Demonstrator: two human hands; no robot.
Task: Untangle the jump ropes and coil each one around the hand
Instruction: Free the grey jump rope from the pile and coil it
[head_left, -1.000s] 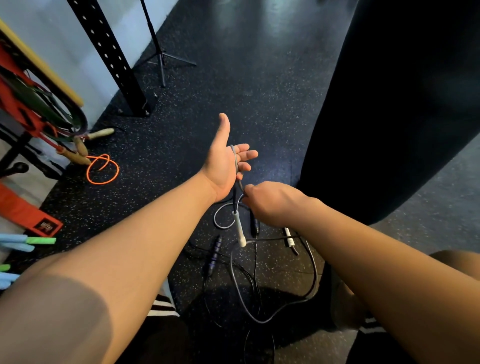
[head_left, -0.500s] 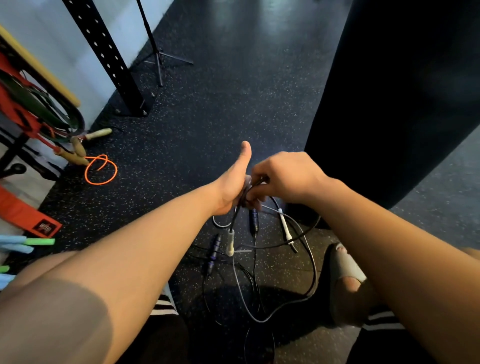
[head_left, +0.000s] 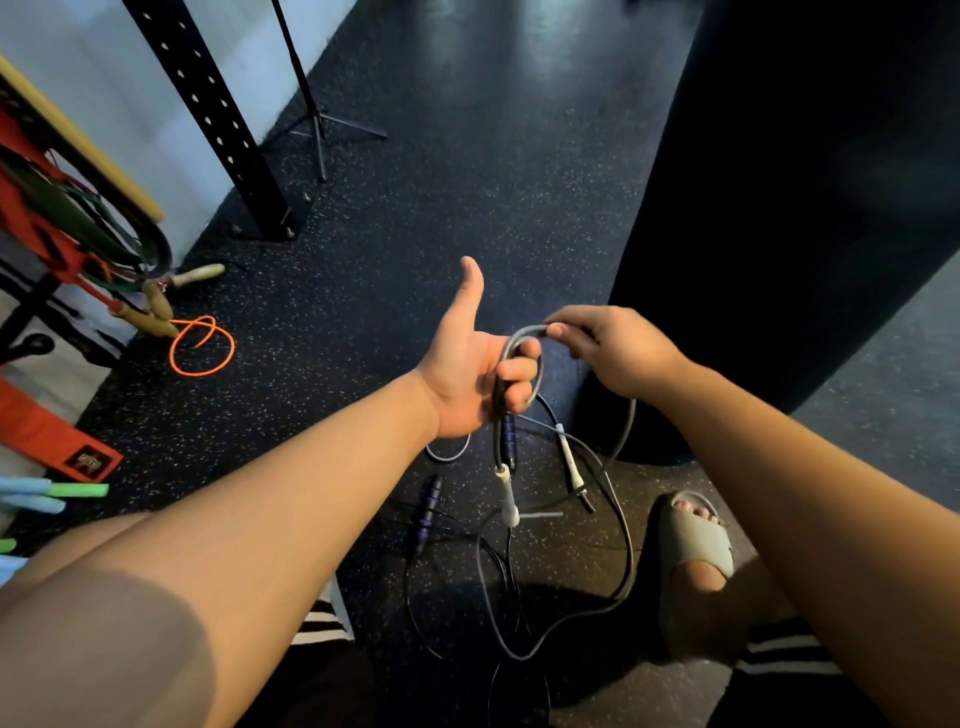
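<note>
My left hand (head_left: 470, 366) is held out with the thumb up, its fingers curled around a grey jump rope (head_left: 626, 551) that loops over them. One white handle (head_left: 508, 496) of this rope hangs below the left hand. My right hand (head_left: 610, 345) pinches the same grey rope just right of the left fingers, at the top of the loop. The rest of the grey rope trails down to the floor, tangled with a thin black rope (head_left: 498, 597) that has purple handles (head_left: 428, 512). A second white handle (head_left: 571, 460) lies on the floor.
A large black punching bag (head_left: 779, 208) stands at the right. A black perforated rack post (head_left: 218, 124) and a tripod stand (head_left: 317, 114) are at the back left. An orange rope (head_left: 200, 345) with wooden handles lies left. My sandalled foot (head_left: 693, 551) is beside the tangle.
My left hand has risen again with the grey rope looped around its fingers. My right hand has moved right and up, drawing the rope over the left fingers.
</note>
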